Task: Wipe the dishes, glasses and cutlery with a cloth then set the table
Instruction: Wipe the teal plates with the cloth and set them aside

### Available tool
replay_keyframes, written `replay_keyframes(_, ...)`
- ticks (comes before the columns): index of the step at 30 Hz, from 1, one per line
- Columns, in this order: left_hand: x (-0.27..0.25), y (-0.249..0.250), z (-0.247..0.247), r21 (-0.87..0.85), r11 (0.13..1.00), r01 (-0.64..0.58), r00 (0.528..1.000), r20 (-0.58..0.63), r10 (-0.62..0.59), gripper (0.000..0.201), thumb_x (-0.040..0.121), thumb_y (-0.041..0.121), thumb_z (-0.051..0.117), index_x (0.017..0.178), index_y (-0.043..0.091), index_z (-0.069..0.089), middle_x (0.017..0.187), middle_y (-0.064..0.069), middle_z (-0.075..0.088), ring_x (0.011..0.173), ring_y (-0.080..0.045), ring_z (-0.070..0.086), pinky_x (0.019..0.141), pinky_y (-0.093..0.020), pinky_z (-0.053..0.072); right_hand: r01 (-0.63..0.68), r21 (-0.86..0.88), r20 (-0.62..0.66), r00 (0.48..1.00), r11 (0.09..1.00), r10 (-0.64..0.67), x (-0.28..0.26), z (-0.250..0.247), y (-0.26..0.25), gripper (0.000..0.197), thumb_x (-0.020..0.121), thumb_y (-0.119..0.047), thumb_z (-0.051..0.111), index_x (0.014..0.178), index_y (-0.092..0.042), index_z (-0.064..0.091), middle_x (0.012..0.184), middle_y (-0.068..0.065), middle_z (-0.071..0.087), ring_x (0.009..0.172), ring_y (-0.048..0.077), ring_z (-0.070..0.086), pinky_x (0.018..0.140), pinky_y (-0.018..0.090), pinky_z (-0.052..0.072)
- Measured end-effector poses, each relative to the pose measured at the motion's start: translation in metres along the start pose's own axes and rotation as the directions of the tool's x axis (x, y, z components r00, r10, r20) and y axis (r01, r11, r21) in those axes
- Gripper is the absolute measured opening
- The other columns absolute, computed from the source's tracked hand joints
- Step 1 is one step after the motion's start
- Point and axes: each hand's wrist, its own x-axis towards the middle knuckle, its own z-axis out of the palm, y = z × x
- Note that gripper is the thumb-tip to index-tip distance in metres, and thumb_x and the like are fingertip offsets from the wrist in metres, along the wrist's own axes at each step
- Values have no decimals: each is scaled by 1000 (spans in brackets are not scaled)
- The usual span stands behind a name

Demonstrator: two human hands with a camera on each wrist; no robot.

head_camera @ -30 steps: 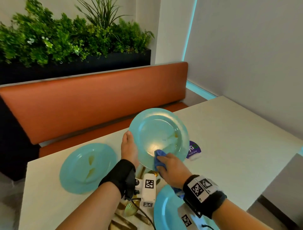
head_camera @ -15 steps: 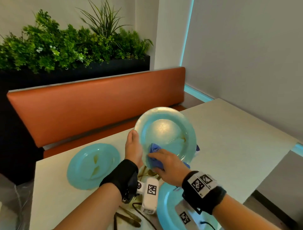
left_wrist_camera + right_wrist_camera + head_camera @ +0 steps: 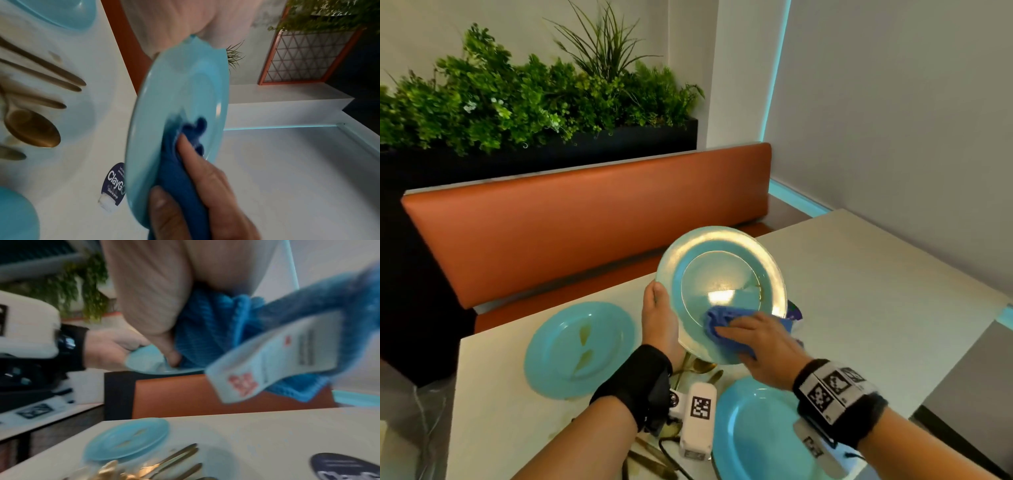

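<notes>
My left hand grips the left rim of a light-blue plate, holding it tilted up above the table. My right hand holds a blue cloth against the lower part of the plate's face. In the left wrist view the cloth wraps over the plate's lower rim, with my right fingers on it. The right wrist view is blurred and shows the cloth and its white label. Gold cutlery lies under the plate.
A stained blue plate lies flat on the white table at the left. Another blue plate lies near the front edge under my right wrist. A round dark sticker is on the tabletop. An orange bench and planter stand behind.
The cloth in my right hand has slid across the lower part of the plate's face. The plate has turned a little in my left hand, and the head view has shifted.
</notes>
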Motion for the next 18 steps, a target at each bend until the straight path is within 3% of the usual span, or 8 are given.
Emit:
replay_keyframes(2,0,1,1,-23,1000,16,1000,1,-16,27,100,40,30,93,38,55,100,-7,64,96,-28,62,89,-49,51,-27,-64,-108,994,998,20,5,1,19,37,62,-14,62,96,-26,74,89,-4,72,74,24,66,66,39,59)
replay_keyframes(5,-7,-4,13,-43,999,30,1000,9,-30,27,102,36,29,107,27,54,109,-11,62,96,-27,61,91,-46,50,1,17,-185,983,1000,3,25,4,1,33,70,-15,50,90,-20,75,86,-2,73,84,12,58,70,27,54)
replay_keyframes(8,-8,-8,18,-106,993,42,999,2,-42,33,103,31,29,123,9,45,105,-11,55,90,-22,56,88,-38,47,80,175,-117,991,981,-60,24,15,-31,38,80,-12,51,116,-11,64,116,9,65,106,27,58,94,33,45)
replay_keyframes(9,-5,-9,15,-115,993,41,999,-9,-43,31,103,30,29,121,11,46,104,-12,55,88,-23,56,87,-38,47,49,222,-43,998,974,-40,17,16,-32,42,85,-10,51,127,-12,55,129,9,57,117,28,53,102,31,38)
replay_keyframes(11,1,-7,6,-89,995,40,999,-20,-42,26,103,31,30,107,20,52,104,-14,58,86,-24,58,85,-42,49,-31,187,85,996,982,15,2,13,-15,51,90,-6,48,138,-19,41,140,1,47,128,20,45,107,26,32)
replay_keyframes(13,5,-4,-1,-80,995,60,998,2,-60,27,101,35,31,94,31,57,103,-16,60,88,-27,60,85,-48,51,-111,101,67,992,989,105,-2,6,20,56,87,1,48,138,-21,41,138,-1,50,127,19,46,106,26,33)
replay_keyframes(15,5,0,-3,-88,994,70,997,35,-67,26,100,37,32,94,34,57,104,-14,61,91,-28,60,86,-49,50,-144,8,-10,989,990,144,6,-7,50,52,80,7,53,127,-15,56,127,3,60,119,27,53,103,35,38)
replay_keyframes(18,7,6,4,-108,993,43,998,44,-38,26,102,35,31,95,32,56,102,-6,64,96,-27,60,91,-47,49,-140,-65,-61,989,988,136,17,-8,54,41,65,7,60,101,-10,70,102,9,71,95,38,64,83,50,50)
